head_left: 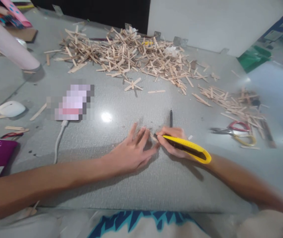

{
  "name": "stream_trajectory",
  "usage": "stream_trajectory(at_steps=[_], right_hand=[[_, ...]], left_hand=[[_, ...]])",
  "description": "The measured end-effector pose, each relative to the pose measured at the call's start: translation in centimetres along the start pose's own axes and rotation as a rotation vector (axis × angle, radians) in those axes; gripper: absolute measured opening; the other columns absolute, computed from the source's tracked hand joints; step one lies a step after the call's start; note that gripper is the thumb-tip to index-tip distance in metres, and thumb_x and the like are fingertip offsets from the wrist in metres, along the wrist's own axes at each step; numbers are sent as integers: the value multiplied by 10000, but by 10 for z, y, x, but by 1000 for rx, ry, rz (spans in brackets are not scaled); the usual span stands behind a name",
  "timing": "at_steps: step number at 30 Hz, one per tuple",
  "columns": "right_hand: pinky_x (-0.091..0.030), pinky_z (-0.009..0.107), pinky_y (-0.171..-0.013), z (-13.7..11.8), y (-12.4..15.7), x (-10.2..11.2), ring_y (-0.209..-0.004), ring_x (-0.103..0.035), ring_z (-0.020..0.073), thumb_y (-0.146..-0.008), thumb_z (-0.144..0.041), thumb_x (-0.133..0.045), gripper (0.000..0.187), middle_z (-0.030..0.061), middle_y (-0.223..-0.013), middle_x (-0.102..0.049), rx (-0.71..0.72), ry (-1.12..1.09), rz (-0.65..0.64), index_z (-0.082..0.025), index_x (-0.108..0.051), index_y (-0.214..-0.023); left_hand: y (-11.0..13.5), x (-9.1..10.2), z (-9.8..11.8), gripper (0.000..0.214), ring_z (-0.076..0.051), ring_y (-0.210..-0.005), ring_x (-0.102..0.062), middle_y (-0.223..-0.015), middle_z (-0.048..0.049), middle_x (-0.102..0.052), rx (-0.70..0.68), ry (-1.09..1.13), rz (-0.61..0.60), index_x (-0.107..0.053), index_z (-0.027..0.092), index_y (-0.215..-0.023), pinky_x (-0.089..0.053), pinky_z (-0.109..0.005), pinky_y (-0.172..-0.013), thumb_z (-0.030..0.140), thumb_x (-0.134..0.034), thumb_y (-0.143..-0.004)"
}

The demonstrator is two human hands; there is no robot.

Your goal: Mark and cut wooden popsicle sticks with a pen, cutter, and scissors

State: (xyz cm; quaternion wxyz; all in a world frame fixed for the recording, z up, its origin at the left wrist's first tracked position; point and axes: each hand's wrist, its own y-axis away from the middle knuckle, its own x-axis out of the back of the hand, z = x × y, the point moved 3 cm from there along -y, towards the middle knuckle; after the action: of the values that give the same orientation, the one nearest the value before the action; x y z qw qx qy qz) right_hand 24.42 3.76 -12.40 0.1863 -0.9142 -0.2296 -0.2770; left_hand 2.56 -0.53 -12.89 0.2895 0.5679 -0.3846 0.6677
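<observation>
Low over the grey table my right hand (172,142) grips a yellow utility knife (187,147), its handle lying back across the wrist and its tip end pointing left. That tip end meets a short wooden craft stick (153,137). My left hand (133,148) pins this stick to the table with its fingertips, the index finger lifted a little and the thumb close to the knife. Much of the stick is hidden by fingers. Just beyond my right hand lies a dark pen (171,117).
A large heap of craft sticks (123,54) spreads along the back, with a second pile (227,99) at right. Scissors (240,130) with red and yellow handles lie right. A blurred-out phone (74,102) with a white cable (59,142) and a purple device (1,157) are left.
</observation>
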Motion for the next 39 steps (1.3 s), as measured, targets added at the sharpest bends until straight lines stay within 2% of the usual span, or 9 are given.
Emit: stream_trajectory(at_steps=[4,10,13,17,22,32,39], right_hand=[[-517,378,-641,-2,1,2,-629,-616,196,-1120,-381,-586,235,21,-779,-700,-30,13,68,-281,-652,-918],[-461,268,-593,-3,-7,0,-606,-606,126,-1082,-278,-645,158,-16,-745,-687,114,-47,112,-230,-686,-937],[-452,252,-601,-4,-9,-1,-602,-604,108,-1073,-242,-659,146,-24,-735,-681,128,-42,121,-212,-699,-936],[-448,249,-598,-5,-9,0,-595,-596,103,-1066,-229,-668,125,-30,-734,-680,145,-38,117,-208,-717,-953],[-437,252,-582,-3,-8,0,-577,-585,109,-1074,-257,-667,130,-31,-710,-674,101,-21,91,-210,-723,-967],[-430,252,-588,-4,-9,0,-567,-572,102,-1073,-257,-661,133,-34,-707,-664,99,-7,94,-203,-725,-970],[-454,254,-603,-2,-9,-1,-598,-608,113,-1081,-265,-666,119,-26,-735,-680,136,-15,84,-208,-718,-990]], left_hand=[[1,-3,0,594,-485,-1582,-524,-1650,-265,-582,-53,-60,21,-505,179,-1654,-324,-774,-1338,369,-635,-1106],[2,-2,1,658,-501,-1541,-565,-1615,-310,-594,-90,-110,100,-474,121,-1654,-374,-762,-1306,413,-654,-1092],[1,-2,1,647,-516,-1491,-610,-1566,-341,-619,-100,-132,119,-489,97,-1638,-423,-763,-1267,411,-648,-1096],[1,-1,1,626,-498,-1473,-631,-1547,-320,-640,-97,-141,138,-510,107,-1625,-447,-749,-1258,425,-640,-1102],[1,-1,1,622,-521,-1487,-609,-1574,-344,-609,-97,-119,121,-524,99,-1613,-438,-762,-1252,418,-653,-1095],[1,-1,1,609,-511,-1518,-580,-1636,-332,-561,-88,-101,111,-530,112,-1614,-416,-757,-1273,400,-667,-1094],[1,-2,1,635,-506,-1490,-613,-1572,-325,-618,-93,-144,118,-495,118,-1631,-451,-747,-1249,446,-639,-1106]])
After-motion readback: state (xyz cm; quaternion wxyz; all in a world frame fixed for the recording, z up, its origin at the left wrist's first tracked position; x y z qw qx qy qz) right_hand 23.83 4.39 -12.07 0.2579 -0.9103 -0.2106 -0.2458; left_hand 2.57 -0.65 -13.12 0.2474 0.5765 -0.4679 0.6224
